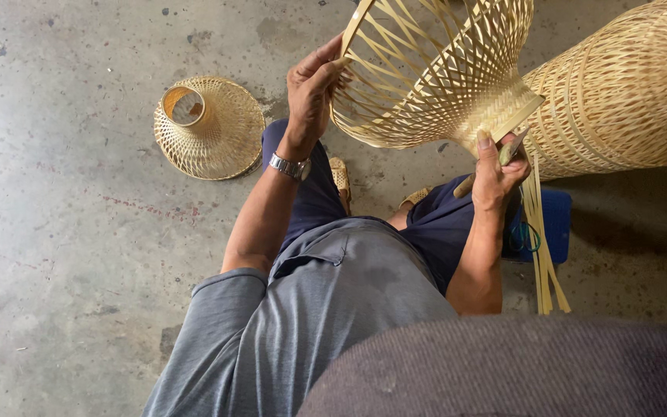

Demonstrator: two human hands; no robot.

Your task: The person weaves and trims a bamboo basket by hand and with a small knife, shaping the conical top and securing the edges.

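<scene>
While the left hand [310,96] clamps the woven bamboo shade's [434,77] rim to steady it, the right hand [496,174] pinches its narrow neck and a small tool above the floor [63,232].

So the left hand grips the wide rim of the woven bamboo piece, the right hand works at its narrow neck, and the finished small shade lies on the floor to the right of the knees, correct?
Not quite. In the head view, the small woven shade lies on the concrete floor to the left of the knees. The rest holds: left hand on the bamboo piece's wide rim, right hand at its narrow neck.
</scene>
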